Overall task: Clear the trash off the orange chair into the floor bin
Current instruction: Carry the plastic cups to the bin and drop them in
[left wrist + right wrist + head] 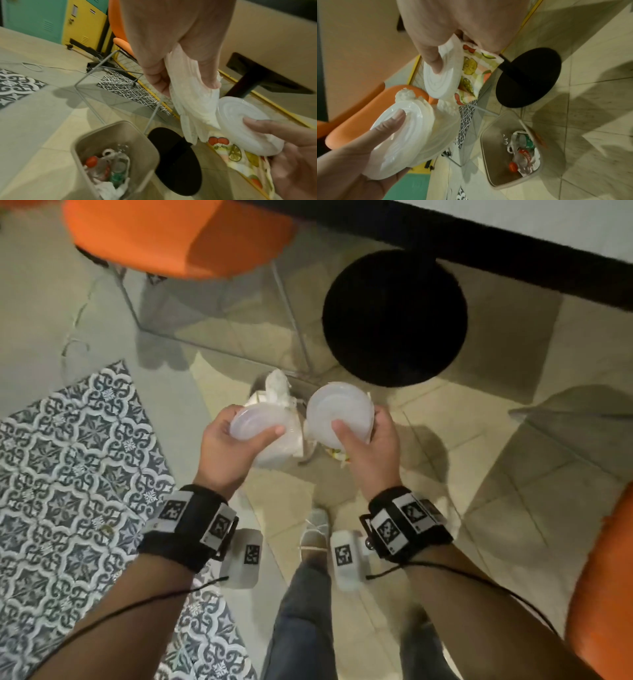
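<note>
My left hand point(224, 455) grips a clear lidded plastic tub point(260, 436) with crumpled white paper point(275, 388); the wrist view shows that paper point(193, 100) hanging from my fingers. My right hand point(371, 450) holds a round white plastic lid point(337, 414) with the thumb on top, plus a fruit-print napkin point(471, 75) behind it. Both hands hover over the beige floor bin point(137, 140), which holds bottles and wrappers. My hands and the trash hide the bin in the head view. The orange chair point(178, 234) stands ahead on the left.
A black round table base point(394, 316) sits on the tiles right beside the bin point(498, 169). The chair's thin metal legs point(291, 313) run close behind it. A patterned rug point(68, 474) lies left, a second orange seat point(603, 594) right. My shoe point(313, 535) is below.
</note>
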Demonstrator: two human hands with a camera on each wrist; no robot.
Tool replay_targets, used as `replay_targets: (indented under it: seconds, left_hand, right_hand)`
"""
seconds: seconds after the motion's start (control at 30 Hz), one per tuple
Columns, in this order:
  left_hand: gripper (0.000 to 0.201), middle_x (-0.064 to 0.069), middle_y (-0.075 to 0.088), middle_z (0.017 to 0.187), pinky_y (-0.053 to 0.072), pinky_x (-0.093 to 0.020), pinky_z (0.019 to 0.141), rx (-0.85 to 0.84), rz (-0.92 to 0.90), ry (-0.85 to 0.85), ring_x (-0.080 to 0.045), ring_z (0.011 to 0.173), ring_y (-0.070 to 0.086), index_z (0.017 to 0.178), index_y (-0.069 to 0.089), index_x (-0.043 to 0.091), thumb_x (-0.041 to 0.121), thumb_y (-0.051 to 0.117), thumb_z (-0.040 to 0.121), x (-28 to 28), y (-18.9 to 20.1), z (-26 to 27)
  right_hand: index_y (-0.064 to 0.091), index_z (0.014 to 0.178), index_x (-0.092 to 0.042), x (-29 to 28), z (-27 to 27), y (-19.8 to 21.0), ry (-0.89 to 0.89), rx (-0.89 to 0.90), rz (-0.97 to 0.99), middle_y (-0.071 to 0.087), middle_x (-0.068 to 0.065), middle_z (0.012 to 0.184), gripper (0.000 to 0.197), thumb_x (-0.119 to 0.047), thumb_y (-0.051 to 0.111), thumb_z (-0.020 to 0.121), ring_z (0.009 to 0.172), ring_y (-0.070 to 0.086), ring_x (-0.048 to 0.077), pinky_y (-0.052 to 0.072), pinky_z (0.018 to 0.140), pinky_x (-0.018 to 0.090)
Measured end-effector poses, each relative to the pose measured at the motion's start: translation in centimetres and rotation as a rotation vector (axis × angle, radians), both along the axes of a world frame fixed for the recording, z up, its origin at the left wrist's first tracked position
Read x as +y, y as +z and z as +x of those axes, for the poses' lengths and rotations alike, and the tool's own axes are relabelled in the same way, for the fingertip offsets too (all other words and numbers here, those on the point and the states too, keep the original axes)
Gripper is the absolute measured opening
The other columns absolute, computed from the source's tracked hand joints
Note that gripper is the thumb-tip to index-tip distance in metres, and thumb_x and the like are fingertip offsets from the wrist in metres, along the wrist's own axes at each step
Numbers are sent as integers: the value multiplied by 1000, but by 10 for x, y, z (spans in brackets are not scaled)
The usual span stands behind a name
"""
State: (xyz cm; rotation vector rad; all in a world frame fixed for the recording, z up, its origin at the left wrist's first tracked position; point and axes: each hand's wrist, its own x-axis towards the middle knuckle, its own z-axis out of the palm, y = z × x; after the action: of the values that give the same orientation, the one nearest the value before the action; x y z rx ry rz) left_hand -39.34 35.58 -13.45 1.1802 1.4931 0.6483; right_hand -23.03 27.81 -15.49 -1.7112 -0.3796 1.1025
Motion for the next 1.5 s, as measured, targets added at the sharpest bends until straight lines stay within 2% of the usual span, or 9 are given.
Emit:
replay_targets:
  seconds: [0.13,0.27,0.47,0.63,0.83,1.03,1.17,1.33,1.5]
  left_hand:
    - [28,6,58,76,50,-13,56,55,-10,14,-4,67,54,75,54,22,12,80,71,45,-37,-33]
    - [29,4,57,75,45,-23,62,195,-61,-6,-14,70,52,72,52,23,20,81,70,70,-86,-39]
    - [57,-15,56,119,43,-29,85,409,-136,-259,-27,102,58,116,58,10,42,77,72,76,-137,-24]
    - [40,-20,63,105,43,-27,76,384,-180,-324,-32,96,62,103,63,13,43,71,78,81,-139,-11]
    - [9,-14,66,101,52,-38,83,352,-155,-370,-31,90,64,90,63,19,25,66,84,56,-117,15]
    - [9,-4,67,90,49,-31,85,228,-54,-490,-16,85,61,94,66,9,15,62,88,-13,-67,101]
    - [8,1,63,88,46,-18,78,118,-45,-664,-9,77,58,96,65,11,13,59,91,-89,-32,184]
    - [7,12,58,78,39,-2,65,10,-8,-905,14,65,54,91,64,11,8,58,90,-205,-1,284]
    - [10,12,59,85,38,-1,67,5,-41,-1208,2,74,53,97,65,15,18,62,89,-333,15,355]
  right_hand:
    - [49,117,-27,57,-34,-31,68,10,-78,56,-14,105,40,-19,70,84,94,56,4,47,79,17]
    - [49,125,-13,89,-44,-66,169,-91,-218,56,0,114,47,-20,69,84,106,55,19,47,87,30]
    - [45,134,-16,99,-40,-102,388,-110,-385,57,3,125,60,-32,71,82,117,55,23,46,94,33]
    - [30,148,-22,100,-32,-97,576,-2,-382,37,1,150,64,-29,60,92,134,41,19,37,98,26]
    - [49,136,-16,67,-7,-66,476,-39,-329,53,4,136,44,-16,56,93,123,51,17,42,104,33]
    - [60,120,-16,-30,56,-14,164,-122,-204,60,-12,111,26,-16,55,94,88,53,-9,41,71,-2]
    - [65,111,-16,-130,117,13,-138,-185,-170,60,-20,96,20,-15,57,94,86,54,-7,44,75,4]
    - [67,102,-17,-286,193,38,-386,-416,-240,69,-1,99,14,-13,58,92,93,62,11,46,84,14]
    - [69,99,-18,-449,235,51,-367,-705,-599,62,3,96,22,-21,52,85,91,57,22,35,82,15]
